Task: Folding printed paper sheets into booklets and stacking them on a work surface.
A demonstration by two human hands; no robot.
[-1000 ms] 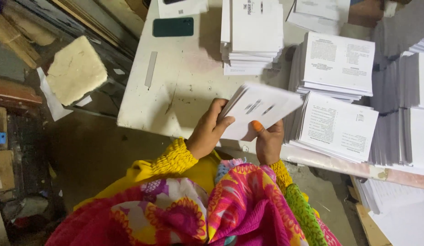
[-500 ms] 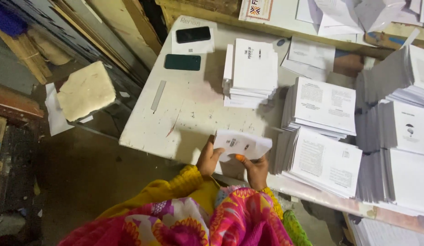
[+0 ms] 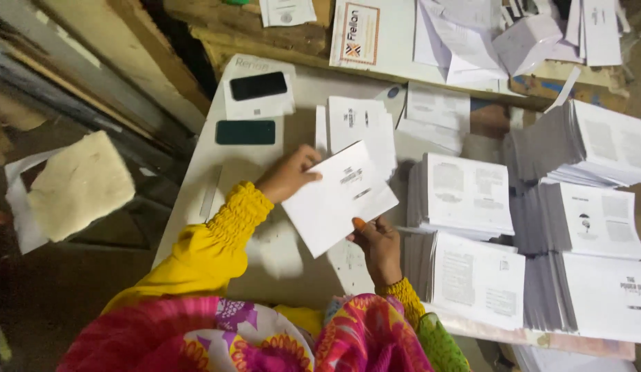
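White worktop (image 3: 196,186), cluttered, dim workshop behind. Both hands hold one folded sheet (image 3: 338,198) over the worktop, tilted. Left hand (image 3: 287,175): grip closed on the sheet's upper left edge. Right hand (image 3: 377,242): grip pinching its lower right edge. Small stack (image 3: 358,124) just beyond the sheet; taller stacks (image 3: 465,196) right of the right grip; two phones (image 3: 251,107) beyond the left grip. Risk, as judged: sheet could buckle or slip, since only its edges are pinched; the right wrist could nudge the near stack.
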